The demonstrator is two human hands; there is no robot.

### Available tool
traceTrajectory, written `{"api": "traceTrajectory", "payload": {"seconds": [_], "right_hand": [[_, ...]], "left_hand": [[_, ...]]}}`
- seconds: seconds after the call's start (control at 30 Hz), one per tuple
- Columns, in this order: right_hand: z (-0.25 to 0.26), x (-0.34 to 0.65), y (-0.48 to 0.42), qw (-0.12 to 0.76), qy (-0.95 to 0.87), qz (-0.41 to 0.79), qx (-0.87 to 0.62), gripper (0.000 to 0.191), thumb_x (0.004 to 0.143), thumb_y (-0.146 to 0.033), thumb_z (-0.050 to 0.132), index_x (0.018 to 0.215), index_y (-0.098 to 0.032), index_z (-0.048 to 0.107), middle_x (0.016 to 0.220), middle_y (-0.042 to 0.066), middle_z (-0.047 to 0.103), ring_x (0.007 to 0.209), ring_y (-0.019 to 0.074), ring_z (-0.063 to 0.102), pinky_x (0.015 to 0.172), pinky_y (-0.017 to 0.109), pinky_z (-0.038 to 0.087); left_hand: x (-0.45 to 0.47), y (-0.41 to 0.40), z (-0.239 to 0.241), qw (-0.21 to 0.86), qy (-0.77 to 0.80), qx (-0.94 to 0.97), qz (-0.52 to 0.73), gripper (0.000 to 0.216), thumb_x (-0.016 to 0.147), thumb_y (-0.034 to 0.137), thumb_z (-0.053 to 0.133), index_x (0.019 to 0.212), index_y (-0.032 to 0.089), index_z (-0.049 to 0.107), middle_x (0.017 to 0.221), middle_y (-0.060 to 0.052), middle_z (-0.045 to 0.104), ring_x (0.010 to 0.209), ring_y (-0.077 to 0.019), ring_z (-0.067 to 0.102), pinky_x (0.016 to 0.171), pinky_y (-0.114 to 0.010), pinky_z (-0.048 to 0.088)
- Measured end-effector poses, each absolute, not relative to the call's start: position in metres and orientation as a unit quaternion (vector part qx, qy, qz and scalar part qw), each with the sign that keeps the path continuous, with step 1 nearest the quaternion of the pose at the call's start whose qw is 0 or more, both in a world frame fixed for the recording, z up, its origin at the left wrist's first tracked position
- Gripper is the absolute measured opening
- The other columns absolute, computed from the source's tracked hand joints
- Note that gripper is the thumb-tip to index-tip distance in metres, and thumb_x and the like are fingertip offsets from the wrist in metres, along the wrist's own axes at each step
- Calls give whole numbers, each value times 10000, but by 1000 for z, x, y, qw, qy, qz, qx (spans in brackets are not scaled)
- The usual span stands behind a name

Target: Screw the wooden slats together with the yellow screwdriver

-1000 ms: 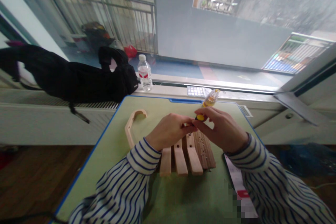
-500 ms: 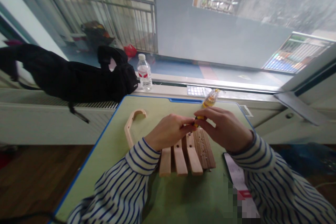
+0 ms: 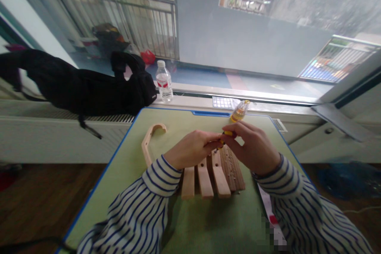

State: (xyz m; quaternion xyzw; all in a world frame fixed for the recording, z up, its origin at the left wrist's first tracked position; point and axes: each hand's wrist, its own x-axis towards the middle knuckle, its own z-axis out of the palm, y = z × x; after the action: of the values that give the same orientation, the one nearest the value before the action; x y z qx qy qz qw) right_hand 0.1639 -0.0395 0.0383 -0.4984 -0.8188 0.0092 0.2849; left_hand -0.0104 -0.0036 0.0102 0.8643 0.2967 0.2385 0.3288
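Over the wooden pieces, my right hand (image 3: 257, 149) pinches a small yellow-and-black screwdriver (image 3: 228, 133) between thumb and fingers. My left hand (image 3: 190, 149) is closed beside it, fingertips on the screwdriver's front end. Just below their fingertips, a small dark screw appears at the top of one pale wooden strip (image 3: 220, 180). Two more pale strips, a middle one (image 3: 205, 182) and a left one (image 3: 188, 184), lie alongside, partly under my left hand. Against them on the right rests a brown grooved wooden block (image 3: 233, 170) with many small metal bits on it.
A curved wooden piece (image 3: 145, 143) lies on the green, blue-edged table (image 3: 205, 222) at left. A clear-and-yellow container (image 3: 239, 112) is at the far edge. A flat, phone-like object (image 3: 266, 202) sits under my right sleeve. A water bottle (image 3: 164, 81) and black bag (image 3: 104, 91) are on the sill.
My right hand has shifted slightly and turned around the screwdriver, with more of its yellow handle showing. My right forearm has moved a little left. My left hand stays nearly still.
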Motion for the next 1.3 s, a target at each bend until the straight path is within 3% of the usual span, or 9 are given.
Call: {"api": "traceTrajectory", "payload": {"seconds": [0.27,0.5,0.73,1.3], "right_hand": [[38,163,-38,287,-814,7,-504,172,799,-299,518,893,-175,592,783,25,608,703,126,554,668,268,433],[39,161,-36,282,-813,24,-509,219,812,-338,494,930,-178,586,805,26,608,690,123,552,650,272,444],[46,164,-37,247,-852,50,-459,301,832,-276,461,1107,-175,530,1016,64,621,903,155,569,789,307,446],[37,164,-36,278,-829,30,-484,210,806,-335,513,930,-180,581,798,22,630,694,121,566,627,252,425]], "left_hand": [[-12,-4,12,312,329,858,243,328,851,369,448,1110,224,587,759,6,648,628,-102,546,615,-217,392],[-9,-6,15,321,355,834,274,300,821,408,491,1002,221,641,768,-1,654,648,-107,559,611,-217,396],[-10,-3,11,300,378,837,258,303,806,421,502,956,204,653,733,-24,651,637,-123,564,612,-233,404],[-11,-4,15,306,339,854,249,313,859,411,425,882,191,647,738,-5,634,673,-117,555,587,-212,367]]}}
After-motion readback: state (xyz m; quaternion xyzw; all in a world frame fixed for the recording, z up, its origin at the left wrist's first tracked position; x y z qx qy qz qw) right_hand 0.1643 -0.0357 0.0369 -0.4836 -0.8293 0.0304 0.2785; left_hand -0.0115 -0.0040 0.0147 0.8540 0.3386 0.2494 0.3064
